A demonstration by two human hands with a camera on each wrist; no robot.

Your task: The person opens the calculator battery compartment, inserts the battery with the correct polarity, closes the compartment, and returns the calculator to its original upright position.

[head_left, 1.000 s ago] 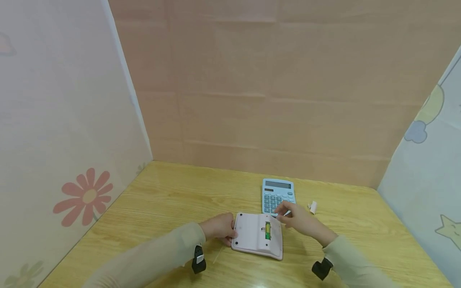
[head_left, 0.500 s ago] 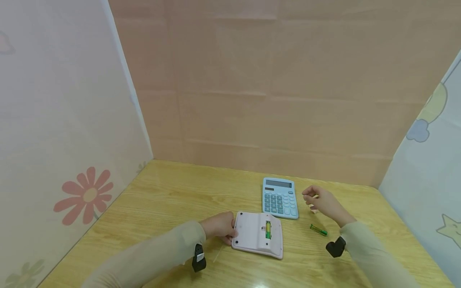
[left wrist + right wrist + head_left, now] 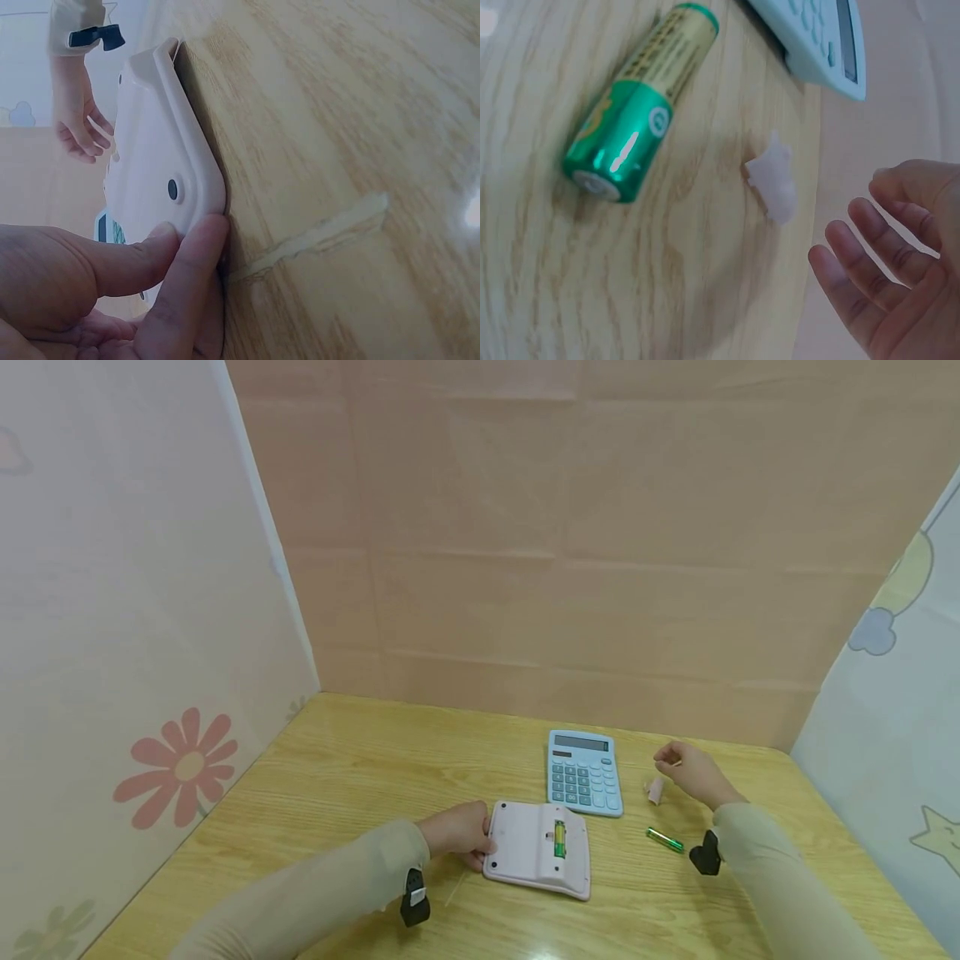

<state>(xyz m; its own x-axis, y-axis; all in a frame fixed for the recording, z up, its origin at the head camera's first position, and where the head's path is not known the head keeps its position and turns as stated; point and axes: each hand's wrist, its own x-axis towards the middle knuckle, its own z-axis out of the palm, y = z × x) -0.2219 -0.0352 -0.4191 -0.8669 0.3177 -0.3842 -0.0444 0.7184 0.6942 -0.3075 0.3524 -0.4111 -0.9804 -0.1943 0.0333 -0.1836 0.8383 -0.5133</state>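
Observation:
A pink calculator (image 3: 517,843) lies face down, with a green-and-gold battery (image 3: 560,839) in its uncovered battery slot. My left hand (image 3: 457,833) pinches its left edge; in the left wrist view the thumb (image 3: 142,262) lies on the back, near a black foot. Over the table at the right, my right hand (image 3: 693,772) holds nothing, its fingers loosely bent and apart. Just left of it on the table lies a small pink battery cover (image 3: 655,790), seen also in the right wrist view. A second battery (image 3: 664,840) rests nearer me, below the cover.
A light blue calculator (image 3: 585,773) lies face up behind the pink one, close to its far edge. The wooden table (image 3: 397,752) meets a tan back wall (image 3: 465,568) and patterned side walls. A strip of tape (image 3: 315,238) sticks to the table near my left hand.
My right hand has moved from beside the pink calculator to the right, past the battery cover. The loose battery, hidden at first, now shows on the table. My left hand keeps its place.

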